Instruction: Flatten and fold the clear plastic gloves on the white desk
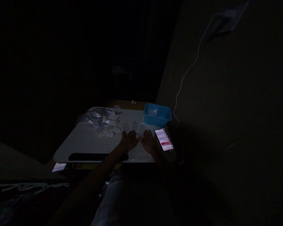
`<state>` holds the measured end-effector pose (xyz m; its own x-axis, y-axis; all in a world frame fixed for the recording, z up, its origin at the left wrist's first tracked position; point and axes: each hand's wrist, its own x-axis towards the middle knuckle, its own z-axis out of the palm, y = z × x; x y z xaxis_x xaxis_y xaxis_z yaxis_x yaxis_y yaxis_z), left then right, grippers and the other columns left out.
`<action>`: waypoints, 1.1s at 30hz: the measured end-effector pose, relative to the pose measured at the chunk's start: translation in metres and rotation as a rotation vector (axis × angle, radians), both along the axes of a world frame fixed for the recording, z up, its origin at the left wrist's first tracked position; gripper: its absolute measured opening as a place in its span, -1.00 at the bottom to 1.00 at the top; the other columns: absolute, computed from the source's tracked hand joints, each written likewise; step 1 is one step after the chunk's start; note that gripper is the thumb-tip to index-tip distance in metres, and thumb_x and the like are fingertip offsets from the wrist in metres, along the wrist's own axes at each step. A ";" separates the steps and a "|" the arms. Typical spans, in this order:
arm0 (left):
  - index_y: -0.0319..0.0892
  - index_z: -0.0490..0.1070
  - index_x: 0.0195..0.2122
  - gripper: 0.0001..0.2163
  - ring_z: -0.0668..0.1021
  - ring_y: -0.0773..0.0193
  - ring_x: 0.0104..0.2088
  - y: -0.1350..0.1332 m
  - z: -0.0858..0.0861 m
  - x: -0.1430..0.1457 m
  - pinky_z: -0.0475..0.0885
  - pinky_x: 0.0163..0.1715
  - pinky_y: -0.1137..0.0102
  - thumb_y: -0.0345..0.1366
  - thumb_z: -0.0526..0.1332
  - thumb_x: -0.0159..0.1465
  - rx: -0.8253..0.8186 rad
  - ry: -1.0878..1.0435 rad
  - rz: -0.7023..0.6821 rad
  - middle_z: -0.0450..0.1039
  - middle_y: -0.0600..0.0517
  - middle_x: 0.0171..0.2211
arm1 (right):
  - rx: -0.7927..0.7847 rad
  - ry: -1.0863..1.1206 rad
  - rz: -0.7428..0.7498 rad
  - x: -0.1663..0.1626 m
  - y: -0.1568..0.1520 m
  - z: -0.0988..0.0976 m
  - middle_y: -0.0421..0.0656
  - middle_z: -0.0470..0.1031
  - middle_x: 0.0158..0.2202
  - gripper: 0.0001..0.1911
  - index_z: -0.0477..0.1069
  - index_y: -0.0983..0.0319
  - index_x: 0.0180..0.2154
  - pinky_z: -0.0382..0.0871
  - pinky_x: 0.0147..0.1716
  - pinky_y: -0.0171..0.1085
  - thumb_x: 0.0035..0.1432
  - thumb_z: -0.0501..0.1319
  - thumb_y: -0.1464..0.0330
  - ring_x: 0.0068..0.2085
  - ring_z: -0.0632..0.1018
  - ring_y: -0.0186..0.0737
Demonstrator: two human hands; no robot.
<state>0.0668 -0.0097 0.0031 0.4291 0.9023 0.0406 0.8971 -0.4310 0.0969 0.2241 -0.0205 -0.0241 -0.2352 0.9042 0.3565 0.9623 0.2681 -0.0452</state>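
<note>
The room is very dark. My left hand [129,141] lies palm down on the white table [80,141], its fingers stretched forward. Beside it my right hand [149,142] is also spread flat, the thumbs near each other. Under and between the hands there seems to be thin clear plastic, too dim to make out fully. Just beyond the fingertips lies a pale see-through piece with a rounded end [135,125]. Left of my left hand sit several whitish flat pieces [112,127], their kind unclear, next to a crumpled clear plastic bag [96,117].
A blue plastic basket [157,121] holding a clear packet [152,111] stands at the back right. A lit phone [162,138] lies by my right hand. Another lit screen [58,167] is below the table's left corner. A white cable [182,78] hangs along the right wall.
</note>
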 end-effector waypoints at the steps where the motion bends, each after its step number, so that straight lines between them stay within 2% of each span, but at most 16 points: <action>1: -0.17 0.11 0.14 -0.51 0.10 0.09 0.19 0.001 0.001 -0.001 -0.14 0.08 -0.08 -0.10 -0.31 0.29 -0.004 -0.008 0.002 0.04 -0.12 0.19 | -0.006 0.001 0.001 0.000 0.000 0.000 -0.03 0.11 0.18 -0.48 0.16 0.30 0.11 -0.17 0.11 0.08 0.25 -0.21 0.18 0.22 0.04 -0.06; 4: -0.06 0.19 0.08 -0.53 0.14 0.05 0.17 0.006 0.005 -0.007 -0.14 0.07 -0.11 -0.08 -0.31 0.29 0.009 -0.042 0.047 0.12 -0.04 0.17 | -0.029 0.006 -0.004 0.000 0.000 0.001 -0.03 0.10 0.19 -0.48 0.13 0.30 0.12 -0.18 0.12 0.07 0.25 -0.21 0.18 0.22 0.03 -0.08; 9: -0.07 0.24 0.04 -0.53 0.15 0.05 0.14 0.013 0.007 -0.018 -0.07 0.06 -0.07 -0.07 -0.28 0.29 0.092 -0.063 0.104 0.18 -0.04 0.13 | -0.062 0.016 -0.008 -0.001 0.000 0.003 -0.01 0.10 0.18 -0.48 0.13 0.31 0.13 -0.16 0.12 0.06 0.24 -0.19 0.18 0.22 0.03 -0.08; 13: -0.03 0.10 0.14 -0.56 0.10 0.04 0.18 0.013 0.000 -0.016 -0.09 0.06 -0.09 -0.10 -0.25 0.29 0.098 -0.050 0.022 0.06 0.00 0.20 | -0.052 0.033 0.002 -0.001 -0.001 0.003 0.00 0.11 0.18 -0.49 0.14 0.32 0.12 -0.14 0.11 0.06 0.23 -0.16 0.20 0.22 0.05 -0.06; 18: -0.08 0.07 0.16 -0.55 0.03 0.10 0.21 0.010 -0.012 -0.001 -0.14 0.10 -0.05 -0.13 -0.25 0.29 0.054 -0.038 -0.098 0.07 -0.01 0.19 | -0.050 0.048 0.009 -0.001 0.000 0.003 0.02 0.12 0.17 -0.49 0.12 0.33 0.12 -0.12 0.10 0.09 0.23 -0.14 0.21 0.21 0.06 -0.04; 29: -0.14 0.14 0.13 -0.52 0.03 0.06 0.21 0.015 -0.007 -0.012 -0.18 0.08 -0.12 -0.09 -0.26 0.29 0.089 0.000 0.012 0.06 -0.08 0.19 | -0.064 0.049 0.000 -0.002 -0.002 0.006 0.00 0.11 0.18 -0.49 0.13 0.34 0.12 -0.11 0.10 0.08 0.23 -0.16 0.22 0.21 0.06 -0.06; 33: -0.14 0.07 0.16 -0.52 0.05 0.08 0.21 0.012 -0.007 -0.002 -0.17 0.09 -0.09 -0.09 -0.26 0.29 0.092 -0.027 -0.038 0.02 -0.08 0.21 | -0.071 0.043 0.003 -0.002 -0.003 0.006 0.00 0.11 0.18 -0.49 0.12 0.34 0.12 -0.11 0.10 0.07 0.23 -0.16 0.23 0.21 0.06 -0.06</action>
